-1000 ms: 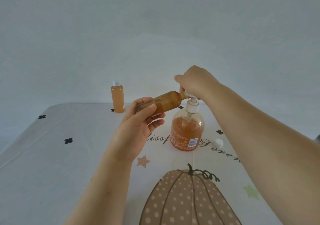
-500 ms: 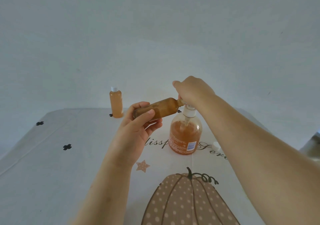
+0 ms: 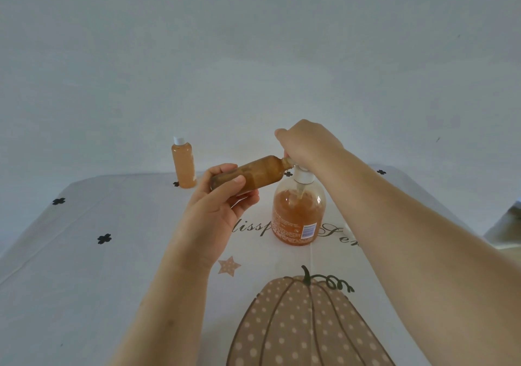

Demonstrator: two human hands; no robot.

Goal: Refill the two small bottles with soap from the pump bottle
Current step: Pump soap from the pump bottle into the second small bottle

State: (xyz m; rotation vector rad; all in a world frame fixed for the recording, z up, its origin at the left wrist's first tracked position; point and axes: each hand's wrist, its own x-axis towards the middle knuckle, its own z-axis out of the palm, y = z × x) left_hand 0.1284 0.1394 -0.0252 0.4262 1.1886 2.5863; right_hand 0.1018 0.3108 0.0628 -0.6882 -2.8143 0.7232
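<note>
Right hand [image 3: 307,142] curls over the pump [image 3: 303,178], now pushed lower than before, so soap's probably going into the bottle [image 3: 253,172] the left hand [image 3: 217,213] grips sideways, mouth at the nozzle.

A plain, pale grey-white wall [image 3: 253,55] fills the upper half, softly and evenly lit. Below it the desk [image 3: 42,295] wears a white cloth [image 3: 127,224] printed with a dotted brown pumpkin [image 3: 304,331], a beige star [image 3: 229,265], black clover marks [image 3: 104,238] and dark script lettering [image 3: 248,226].
</note>
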